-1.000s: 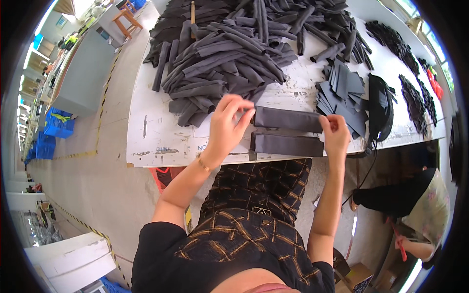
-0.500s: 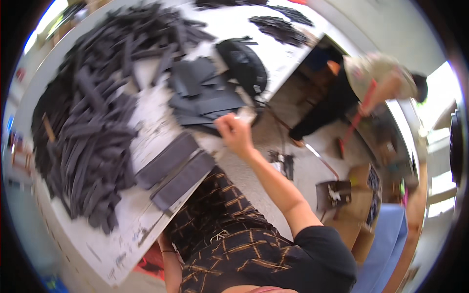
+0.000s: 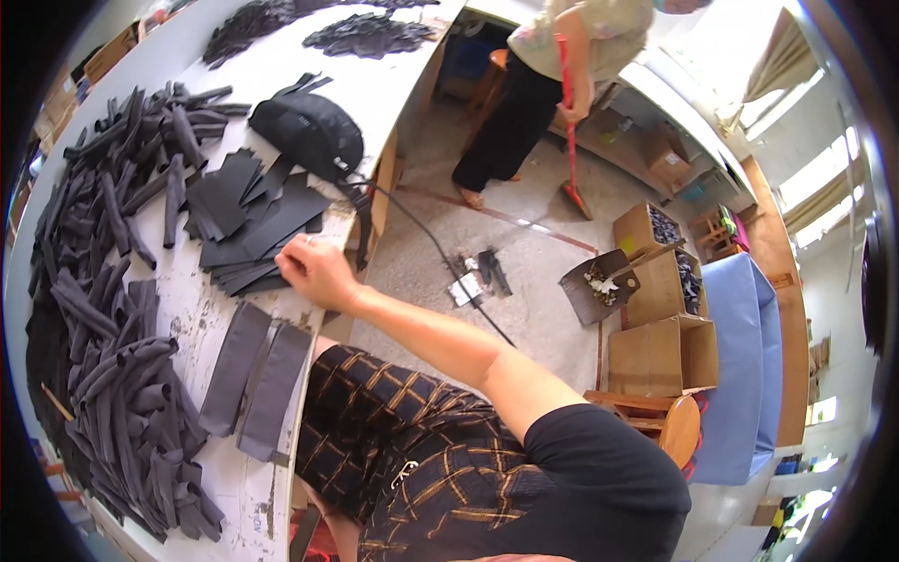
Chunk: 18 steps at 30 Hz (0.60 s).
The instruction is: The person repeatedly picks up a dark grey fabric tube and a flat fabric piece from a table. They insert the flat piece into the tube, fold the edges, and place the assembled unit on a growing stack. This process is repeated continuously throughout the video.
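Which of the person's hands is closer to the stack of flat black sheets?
Right. The right hand rests at the edge of the stack of flat black sheets, touching it. The left hand is out of view.

- Bright daylight floods in from the windows (image 3: pixel 824 178) at the upper right, blown out to white glare.
- The table (image 3: pixel 211 309) is evenly lit, with soft, short shadows.
- Fisheye distortion bends the table's edge; black vignette rings the frame.
- Slight blur toward the rim.

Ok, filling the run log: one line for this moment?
right hand: on stack of flat black pieces | left hand: out of view | two grey strips: flat at table edge
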Each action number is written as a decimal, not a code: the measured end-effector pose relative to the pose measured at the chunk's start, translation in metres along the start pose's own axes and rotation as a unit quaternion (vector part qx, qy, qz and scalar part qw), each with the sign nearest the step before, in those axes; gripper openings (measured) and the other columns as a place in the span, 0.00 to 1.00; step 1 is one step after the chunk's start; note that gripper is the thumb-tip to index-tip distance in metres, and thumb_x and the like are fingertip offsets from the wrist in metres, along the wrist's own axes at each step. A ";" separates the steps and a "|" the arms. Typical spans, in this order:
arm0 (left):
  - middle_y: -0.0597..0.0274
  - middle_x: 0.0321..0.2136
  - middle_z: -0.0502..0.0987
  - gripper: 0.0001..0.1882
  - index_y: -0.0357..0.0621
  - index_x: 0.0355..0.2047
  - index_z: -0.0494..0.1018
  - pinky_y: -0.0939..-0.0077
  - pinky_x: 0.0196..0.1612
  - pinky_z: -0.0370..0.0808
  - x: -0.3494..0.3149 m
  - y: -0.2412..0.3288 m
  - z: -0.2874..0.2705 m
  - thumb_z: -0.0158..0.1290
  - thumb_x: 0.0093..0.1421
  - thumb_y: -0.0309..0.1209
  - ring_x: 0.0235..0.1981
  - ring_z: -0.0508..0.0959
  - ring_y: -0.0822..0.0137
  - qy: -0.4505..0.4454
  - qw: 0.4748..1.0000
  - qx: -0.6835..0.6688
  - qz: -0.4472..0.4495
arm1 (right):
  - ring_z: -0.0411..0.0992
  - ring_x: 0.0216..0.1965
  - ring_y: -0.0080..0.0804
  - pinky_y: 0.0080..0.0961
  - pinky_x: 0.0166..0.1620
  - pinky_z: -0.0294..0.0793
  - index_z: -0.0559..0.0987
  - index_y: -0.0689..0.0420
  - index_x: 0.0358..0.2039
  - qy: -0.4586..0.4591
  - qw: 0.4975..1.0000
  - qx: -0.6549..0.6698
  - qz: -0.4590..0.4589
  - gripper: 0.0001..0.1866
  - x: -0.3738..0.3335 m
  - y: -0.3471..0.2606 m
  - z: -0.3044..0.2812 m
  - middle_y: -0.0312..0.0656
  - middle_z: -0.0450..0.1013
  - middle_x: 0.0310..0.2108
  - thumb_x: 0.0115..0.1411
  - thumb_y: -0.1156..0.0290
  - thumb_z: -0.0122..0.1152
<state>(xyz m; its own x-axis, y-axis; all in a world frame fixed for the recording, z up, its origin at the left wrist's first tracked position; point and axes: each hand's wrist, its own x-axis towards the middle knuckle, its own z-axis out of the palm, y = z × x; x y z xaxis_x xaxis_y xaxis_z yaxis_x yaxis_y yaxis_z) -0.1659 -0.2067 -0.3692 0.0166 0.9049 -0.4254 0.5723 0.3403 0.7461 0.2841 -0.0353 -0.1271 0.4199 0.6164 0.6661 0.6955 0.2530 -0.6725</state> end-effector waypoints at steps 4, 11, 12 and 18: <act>0.57 0.40 0.79 0.14 0.40 0.49 0.74 0.63 0.47 0.74 0.005 -0.007 -0.003 0.48 0.65 0.29 0.43 0.78 0.57 0.002 1.000 0.018 0.003 | 0.72 0.23 0.46 0.37 0.28 0.70 0.73 0.59 0.25 0.011 1.000 -0.007 -0.002 0.07 0.000 -0.002 0.002 0.45 0.70 0.21 0.57 0.74 0.61; 0.56 0.39 0.79 0.13 0.39 0.48 0.74 0.63 0.46 0.74 0.009 -0.014 -0.008 0.49 0.65 0.29 0.42 0.78 0.56 0.009 0.999 0.040 0.014 | 0.73 0.26 0.48 0.41 0.31 0.71 0.73 0.60 0.26 -0.001 1.000 -0.015 -0.005 0.07 -0.002 0.001 0.006 0.46 0.71 0.24 0.58 0.72 0.60; 0.56 0.39 0.79 0.13 0.39 0.48 0.74 0.63 0.45 0.74 0.010 -0.012 -0.006 0.49 0.65 0.29 0.42 0.78 0.56 0.010 0.999 0.042 0.017 | 0.73 0.26 0.50 0.42 0.31 0.71 0.72 0.60 0.25 0.000 1.000 -0.021 -0.010 0.07 -0.003 0.001 0.005 0.47 0.71 0.24 0.58 0.72 0.59; 0.55 0.38 0.78 0.13 0.39 0.47 0.75 0.62 0.44 0.74 0.006 -0.012 0.002 0.49 0.65 0.30 0.41 0.78 0.55 0.010 0.998 0.045 0.030 | 0.72 0.26 0.54 0.46 0.31 0.72 0.70 0.61 0.24 0.019 0.999 -0.030 -0.024 0.09 -0.003 0.000 0.005 0.49 0.70 0.24 0.58 0.72 0.57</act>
<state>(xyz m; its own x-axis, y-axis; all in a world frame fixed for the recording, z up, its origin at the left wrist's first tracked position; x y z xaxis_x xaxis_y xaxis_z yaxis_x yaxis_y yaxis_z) -0.1708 -0.2062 -0.3818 0.0370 0.9278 -0.3713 0.6428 0.2624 0.7197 0.2794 -0.0336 -0.1308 0.4056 0.5755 0.7101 0.7486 0.2367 -0.6194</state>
